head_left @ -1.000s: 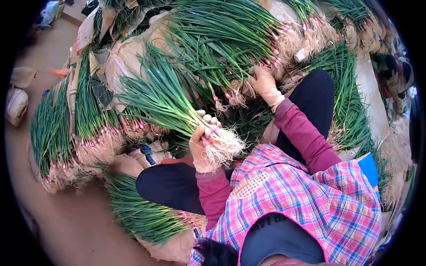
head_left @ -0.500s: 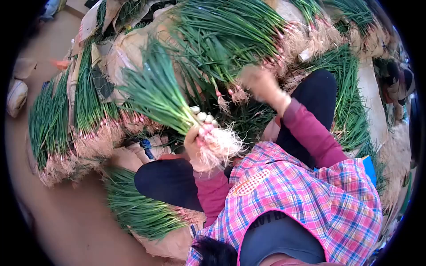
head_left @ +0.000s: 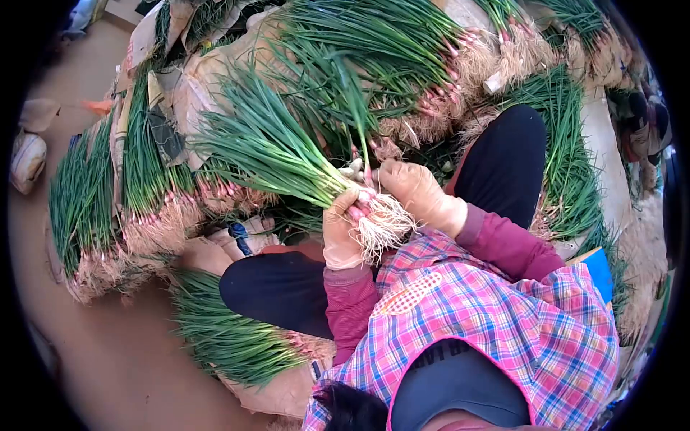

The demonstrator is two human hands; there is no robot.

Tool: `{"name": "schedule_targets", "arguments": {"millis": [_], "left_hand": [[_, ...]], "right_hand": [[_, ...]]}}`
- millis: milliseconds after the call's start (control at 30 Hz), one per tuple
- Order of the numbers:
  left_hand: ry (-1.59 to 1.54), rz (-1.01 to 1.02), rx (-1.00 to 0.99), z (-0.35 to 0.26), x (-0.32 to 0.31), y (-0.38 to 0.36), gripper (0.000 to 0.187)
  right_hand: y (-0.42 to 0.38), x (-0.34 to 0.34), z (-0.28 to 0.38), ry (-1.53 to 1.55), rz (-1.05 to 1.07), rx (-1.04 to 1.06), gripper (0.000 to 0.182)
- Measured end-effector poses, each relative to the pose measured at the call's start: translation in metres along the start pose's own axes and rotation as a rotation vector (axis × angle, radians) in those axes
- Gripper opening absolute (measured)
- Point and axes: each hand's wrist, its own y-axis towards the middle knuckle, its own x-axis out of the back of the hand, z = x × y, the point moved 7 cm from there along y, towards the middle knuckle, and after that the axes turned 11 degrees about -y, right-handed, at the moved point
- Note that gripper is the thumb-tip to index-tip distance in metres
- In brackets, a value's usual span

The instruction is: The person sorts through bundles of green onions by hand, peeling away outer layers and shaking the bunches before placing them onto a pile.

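Note:
My left hand is closed around a bunch of spring onions just above its pink bulbs. Pale roots hang out on the right and the green leaves fan to the upper left. My right hand pinches a single spring onion near its bulb, against the bunch. That stalk stands nearly upright; its lower end is partly hidden by fingers. Both hands seem to wear thin, skin-toned gloves. Behind them lies a large pile of spring onions, roots to the right.
More bundles lie in rows on the left. Another bundle rests on brown paper beside my bent left knee. Leaves spread past my right knee. Bare brown floor shows at lower left.
My right hand has come from the pile down and left to the bunch, now with a single spring onion. My left hand and its bunch have shifted slightly right, the bunch tilting flatter.

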Motion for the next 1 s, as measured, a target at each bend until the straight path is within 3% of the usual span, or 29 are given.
{"name": "schedule_targets", "arguments": {"millis": [33, 67, 133, 167, 200, 267, 333, 400, 433, 467, 533, 600, 667, 733, 833, 900, 933, 1000], "left_hand": [[-0.029, -0.028, 0.014, 0.0, 0.006, 0.001, 0.036], [-0.06, -0.061, 0.026, -0.001, 0.011, -0.001, 0.035], [-0.013, -0.097, 0.069, -0.002, 0.023, -0.003, 0.033], [0.036, -0.124, 0.123, 0.001, 0.027, -0.004, 0.031], [0.039, -0.116, 0.131, 0.001, 0.02, -0.005, 0.031], [-0.022, -0.256, 0.126, 0.001, 0.018, -0.008, 0.031], [-0.049, -0.219, 0.153, -0.001, 0.033, -0.005, 0.03], [0.159, -0.133, 0.145, -0.004, 0.033, -0.005, 0.03], [0.116, -0.179, 0.086, -0.001, 0.027, -0.006, 0.032], [0.098, -0.098, 0.127, 0.0, 0.034, -0.003, 0.033], [-0.04, -0.13, 0.193, 0.012, 0.036, -0.002, 0.034], [0.099, -0.107, 0.172, 0.008, 0.027, -0.001, 0.036], [0.024, -0.142, 0.139, 0.003, 0.022, -0.012, 0.038], [-0.012, -0.097, 0.191, 0.0, 0.04, -0.012, 0.041], [-0.084, 0.026, 0.192, 0.003, 0.035, -0.005, 0.042], [-0.071, -0.031, 0.198, 0.005, 0.031, -0.006, 0.042], [-0.051, -0.091, 0.202, 0.004, 0.032, -0.008, 0.042], [0.007, -0.179, 0.157, 0.002, 0.032, -0.012, 0.036]], "right_hand": [[-0.008, 0.005, -0.008, 0.458, 0.036, 0.048, 0.015], [-0.011, -0.005, -0.024, 0.739, 0.203, -0.145, 0.015], [-0.002, -0.024, -0.045, 1.068, 0.235, -0.263, 0.014], [0.007, -0.015, -0.032, 1.178, 0.252, -0.13, 0.017], [0.008, -0.019, -0.012, 1.36, 0.406, -0.139, 0.019], [0.007, -0.027, -0.004, 1.165, 0.249, -0.204, 0.021], [0.007, -0.023, -0.007, 1.103, 0.158, -0.087, 0.023], [-0.002, -0.051, -0.021, 1.276, 0.619, -0.257, 0.023], [-0.003, -0.071, -0.039, 1.427, 0.623, -0.368, 0.026], [-0.006, -0.079, -0.047, 1.521, 0.571, -0.719, 0.035], [0.006, -0.106, -0.027, 2.037, 0.626, -0.777, 0.033], [0.032, -0.088, -0.027, 1.792, 0.383, -0.643, 0.023], [0.041, -0.067, -0.01, 1.592, 0.406, -0.623, 0.018], [0.039, -0.069, 0.001, 1.676, 0.539, -0.594, 0.015], [0.039, -0.1, 0.003, 1.916, 0.563, -0.622, 0.014], [0.036, -0.11, 0.006, 2.128, 0.5, -0.717, 0.014], [0.033, -0.114, 0.005, 2.131, 0.505, -0.72, 0.014], [0.026, -0.108, -0.002, 1.806, 0.559, -0.688, 0.016]]}}
